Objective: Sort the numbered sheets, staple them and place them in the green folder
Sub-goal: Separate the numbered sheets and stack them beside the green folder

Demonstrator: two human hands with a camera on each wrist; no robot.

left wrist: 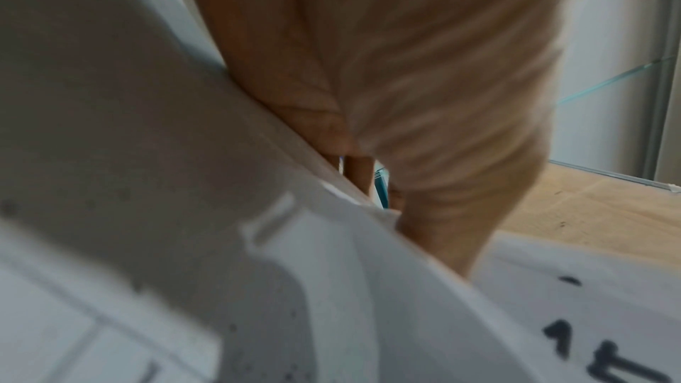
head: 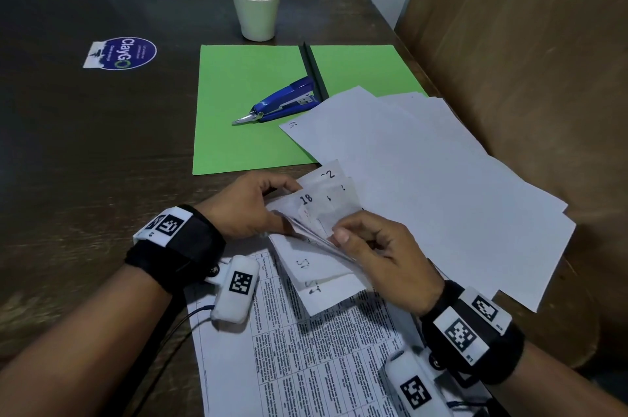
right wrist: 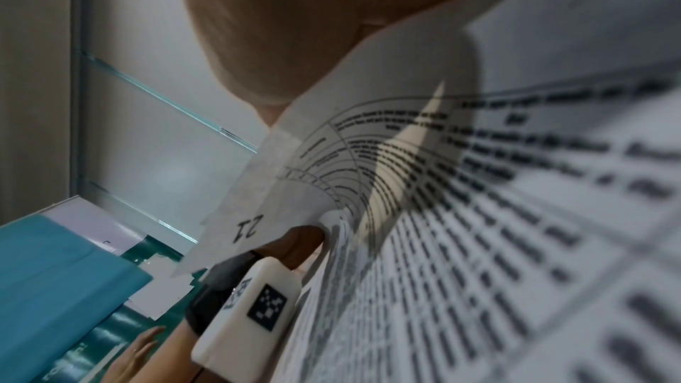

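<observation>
Both forearms reach in from the near edge and meet at the middle, each wrist wearing a black strap. The left hand [head: 251, 204] curls its fingers in a pinching grip. The right hand [head: 380, 257] curls likewise, thumb [head: 341, 233] pressed forward.

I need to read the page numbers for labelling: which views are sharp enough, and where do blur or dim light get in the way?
Head view: dim, but 18 on the numbered sheets reads between left hand and right hand. Left wrist view: motion-blurred, 18 only partly readable. Right wrist view: 21 sharp, nearby print out of focus.
</observation>
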